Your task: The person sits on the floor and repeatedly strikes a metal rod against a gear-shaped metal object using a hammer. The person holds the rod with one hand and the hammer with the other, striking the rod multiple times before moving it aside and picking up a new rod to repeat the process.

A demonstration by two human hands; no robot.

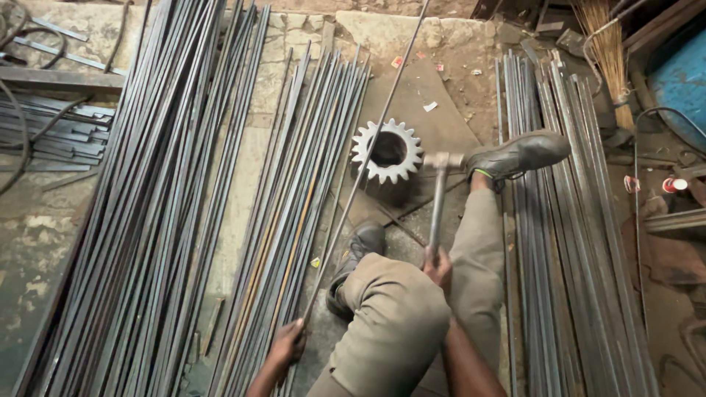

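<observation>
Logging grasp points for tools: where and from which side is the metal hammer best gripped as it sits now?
Probably at the near end of the steel-handled metal hammer, where the right hand already wraps it. The shaft runs straight away from the person, its head hanging beside the large grey toothed gear wheel. Come from the person's side, so the far end stays free.

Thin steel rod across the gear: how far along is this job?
In hand: the left hand holds the thin steel rod so it lies across the toothed gear, and the right hand holds a hammer with its head beside the gear. Done or left: rod bundles lie at either side; which are finished cannot be told.
</observation>
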